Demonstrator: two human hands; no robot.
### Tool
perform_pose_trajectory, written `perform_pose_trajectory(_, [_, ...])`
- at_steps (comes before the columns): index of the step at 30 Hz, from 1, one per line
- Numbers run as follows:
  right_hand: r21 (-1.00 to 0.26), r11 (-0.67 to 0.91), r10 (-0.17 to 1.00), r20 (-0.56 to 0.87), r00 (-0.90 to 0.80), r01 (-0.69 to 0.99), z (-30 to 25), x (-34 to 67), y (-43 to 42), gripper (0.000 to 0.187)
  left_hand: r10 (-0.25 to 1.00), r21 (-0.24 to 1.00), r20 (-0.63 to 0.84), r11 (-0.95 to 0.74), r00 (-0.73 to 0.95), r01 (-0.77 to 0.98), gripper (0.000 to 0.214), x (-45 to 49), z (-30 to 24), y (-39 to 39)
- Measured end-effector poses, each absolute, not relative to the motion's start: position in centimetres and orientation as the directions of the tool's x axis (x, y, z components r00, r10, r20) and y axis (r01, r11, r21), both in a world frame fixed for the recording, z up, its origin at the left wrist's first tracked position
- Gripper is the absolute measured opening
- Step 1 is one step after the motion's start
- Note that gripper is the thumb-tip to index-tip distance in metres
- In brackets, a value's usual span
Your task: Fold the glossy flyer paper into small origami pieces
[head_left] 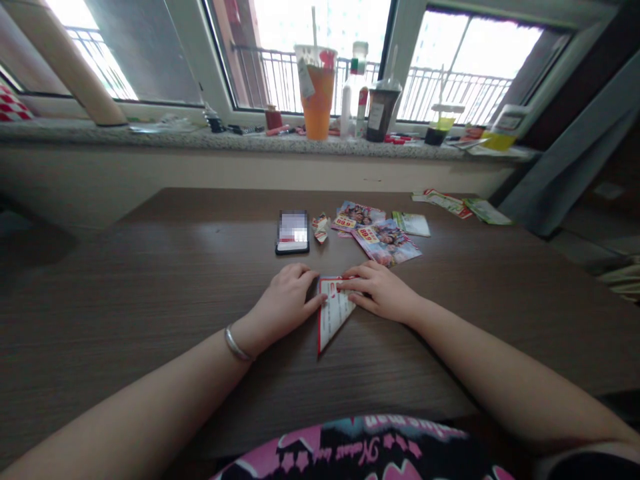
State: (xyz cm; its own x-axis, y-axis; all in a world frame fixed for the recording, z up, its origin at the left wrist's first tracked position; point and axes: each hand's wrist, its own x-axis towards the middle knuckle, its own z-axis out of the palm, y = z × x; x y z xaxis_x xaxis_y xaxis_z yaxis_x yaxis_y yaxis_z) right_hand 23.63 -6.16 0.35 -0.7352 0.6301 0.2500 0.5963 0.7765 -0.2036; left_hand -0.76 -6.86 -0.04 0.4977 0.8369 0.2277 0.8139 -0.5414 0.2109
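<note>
A printed sheet folded to a triangle, white with a red border (331, 320), lies on the table with its long point toward me. My left hand (285, 297), with a silver bangle at the wrist, grips the paper's left edge, its thumb on top and its fingers at the upper left corner. Across the upper right part of the folded paper lie the outstretched fingers of my right hand (383, 290), spread and pressed flat, covering that corner. Beyond my hands are a phone (293, 233), a small crumpled paper piece (321, 228) and colourful printed leaflets (387, 241).
The brown wooden table (200, 253) reaches to the wall under a window. More leaflets (447, 203) lie at its far right. On the granite sill (250, 139) stand a tall cup of orange drink (317, 100), a dark drink cup (381, 113), bottles and several pens.
</note>
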Motion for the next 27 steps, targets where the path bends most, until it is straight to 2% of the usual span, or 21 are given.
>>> perform_pose_trajectory(6, [-0.205,0.768,0.641,0.245,-0.728,0.607,0.4,22.8,-6.5,0.034,0.892,0.287,0.192,-0.45,0.41,0.845,0.044,-0.5,-0.3,-6.5])
perform_pose_trajectory(20, [-0.244,0.747,0.664,0.241,-0.708,0.618,0.5,22.4,-6.7,0.032,0.925,0.372,0.172,-0.379,0.338,0.847,0.04,-0.5,-1.1,-5.9])
perform_pose_trajectory(27, [-0.256,0.745,0.667,0.262,-0.698,0.616,0.7,22.1,-6.9,0.032,0.913,0.45,0.241,-0.405,0.328,0.796,0.023,-0.4,-1.3,-5.4])
